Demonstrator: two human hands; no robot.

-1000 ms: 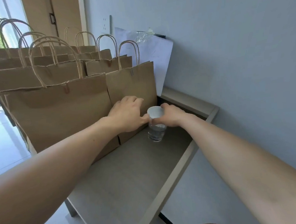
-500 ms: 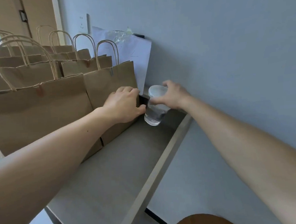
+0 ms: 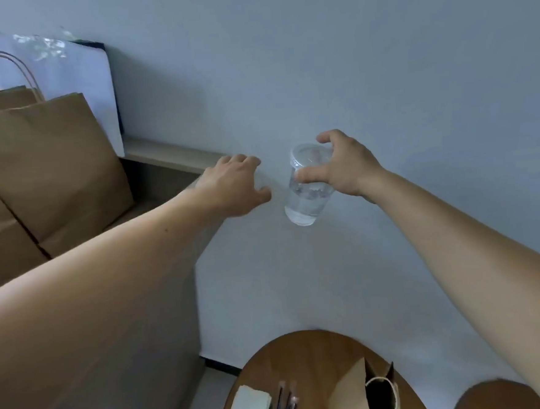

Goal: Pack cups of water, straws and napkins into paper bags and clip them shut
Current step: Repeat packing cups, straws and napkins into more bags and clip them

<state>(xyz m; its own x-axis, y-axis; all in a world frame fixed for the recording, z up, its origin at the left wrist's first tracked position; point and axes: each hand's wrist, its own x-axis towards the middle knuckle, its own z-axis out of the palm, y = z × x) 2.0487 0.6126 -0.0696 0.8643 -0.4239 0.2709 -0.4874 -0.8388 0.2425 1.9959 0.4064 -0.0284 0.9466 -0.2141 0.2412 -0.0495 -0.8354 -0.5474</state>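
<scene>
My right hand grips a clear lidded cup of water by its upper rim and holds it in the air in front of the grey wall. My left hand hovers just left of the cup with loosely curled fingers, holding nothing. On the round wooden table at the bottom stands an open brown paper bag with a twine handle. Beside it lie a stack of white napkins and a few straws.
Several brown paper bags with handles stand on the grey shelf at the left. A white sheet and clear plastic lean on the wall behind them. A second round wooden surface shows at the bottom right.
My right hand lifted the cup off the shelf and carried it right, away from the bags. My left hand left the bag and followed. The view swung right and down, revealing the round table.
</scene>
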